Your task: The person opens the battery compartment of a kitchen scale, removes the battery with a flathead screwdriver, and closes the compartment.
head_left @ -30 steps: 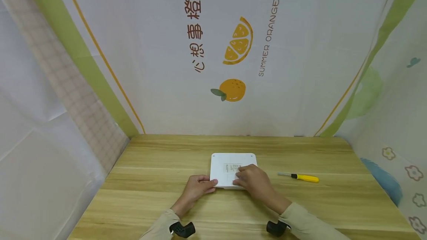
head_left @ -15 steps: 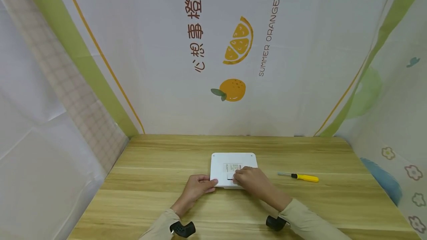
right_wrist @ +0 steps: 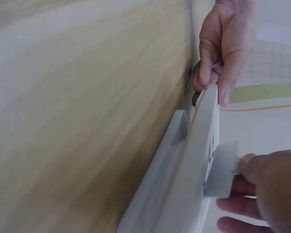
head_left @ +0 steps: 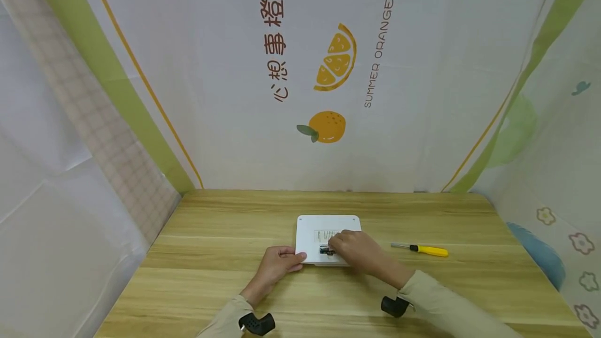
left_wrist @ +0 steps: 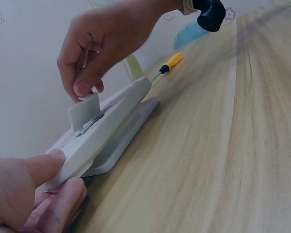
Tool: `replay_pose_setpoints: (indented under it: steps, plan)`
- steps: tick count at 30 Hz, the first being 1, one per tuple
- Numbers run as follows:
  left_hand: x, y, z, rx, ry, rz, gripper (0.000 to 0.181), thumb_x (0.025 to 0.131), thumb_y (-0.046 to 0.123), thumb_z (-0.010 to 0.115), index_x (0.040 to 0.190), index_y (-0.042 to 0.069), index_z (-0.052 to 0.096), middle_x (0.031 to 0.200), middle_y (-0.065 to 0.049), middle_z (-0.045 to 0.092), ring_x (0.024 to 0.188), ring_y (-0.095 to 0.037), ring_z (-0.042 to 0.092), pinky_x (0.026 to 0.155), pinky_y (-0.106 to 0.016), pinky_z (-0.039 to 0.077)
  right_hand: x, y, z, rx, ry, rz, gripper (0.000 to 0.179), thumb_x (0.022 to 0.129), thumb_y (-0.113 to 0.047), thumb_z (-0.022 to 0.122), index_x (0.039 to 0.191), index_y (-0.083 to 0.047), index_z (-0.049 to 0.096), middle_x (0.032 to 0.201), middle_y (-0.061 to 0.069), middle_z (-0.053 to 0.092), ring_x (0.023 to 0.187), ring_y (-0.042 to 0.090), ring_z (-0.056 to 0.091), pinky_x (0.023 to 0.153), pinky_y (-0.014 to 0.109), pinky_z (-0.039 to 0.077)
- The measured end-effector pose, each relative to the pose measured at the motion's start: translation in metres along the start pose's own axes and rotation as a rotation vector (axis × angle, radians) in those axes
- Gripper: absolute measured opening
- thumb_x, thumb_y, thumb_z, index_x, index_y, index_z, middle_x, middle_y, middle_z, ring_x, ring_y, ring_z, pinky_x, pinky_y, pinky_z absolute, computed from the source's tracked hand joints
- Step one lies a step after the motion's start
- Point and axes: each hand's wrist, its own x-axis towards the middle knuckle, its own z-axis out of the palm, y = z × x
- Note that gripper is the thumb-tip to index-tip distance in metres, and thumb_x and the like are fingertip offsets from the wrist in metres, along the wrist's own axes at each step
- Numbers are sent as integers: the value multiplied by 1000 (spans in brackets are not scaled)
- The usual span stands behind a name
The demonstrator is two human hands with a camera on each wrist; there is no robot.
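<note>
A flat white square device (head_left: 308,231) lies on the table with its label (head_left: 324,235) facing up. My left hand (head_left: 278,267) grips its near left corner, thumb on top and fingers beneath. Between the fingertips of my right hand (head_left: 359,250) is a small white battery cover (left_wrist: 85,114). It stands tilted up over the device's face, its lower edge close to the opening. A dark battery compartment (head_left: 325,249) with metal parts shows there. In the right wrist view the cover (right_wrist: 223,170) hides part of the compartment.
To the right of the device lies a screwdriver (head_left: 429,250) with a yellow and black handle. The wooden table (head_left: 225,223) ends at a white printed cloth (head_left: 235,145) at the back. Cloth also hangs on both sides.
My right hand has lifted the battery cover from the device's face, and the dark compartment has come into view. My left hand keeps its grip on the corner.
</note>
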Motion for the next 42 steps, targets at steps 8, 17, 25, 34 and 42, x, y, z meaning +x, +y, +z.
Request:
replay_pose_setpoints:
  steps: [8,17,25,34,42]
  plan:
    - [0,-1,2,-19,11,18,34,91,4,76,110,-21,61,90,-13,73,82,-19,74,79,-29,66,-4,29,-17,426,10,208,9,101,-14,65,100,-10,73,90,-2,73,78,7,64,67,24,59]
    - [-2,-1,2,-38,22,23,33,91,2,76,109,-21,61,90,-14,73,81,-16,73,78,-28,66,-28,95,-30,901,-34,674,24,107,-11,54,112,9,68,95,15,70,89,34,69,78,48,65]
    - [-1,-2,1,-20,17,20,32,91,3,77,107,-20,62,88,-12,73,81,-18,73,78,-29,66,-63,143,-14,856,-50,783,23,105,-5,56,94,10,70,86,15,70,74,17,62,64,32,63]
    - [-2,-4,3,-28,19,20,34,91,2,76,110,-22,61,90,-13,74,84,-19,74,77,-28,66,-87,158,1,743,-214,798,23,100,-5,60,82,3,73,66,-1,61,59,11,48,53,22,43]
    - [-1,-5,2,-19,21,23,34,91,2,76,110,-21,61,89,-12,73,83,-19,74,78,-30,66,-95,163,6,708,-253,801,19,100,-6,61,92,5,75,77,6,72,65,14,60,55,27,52]
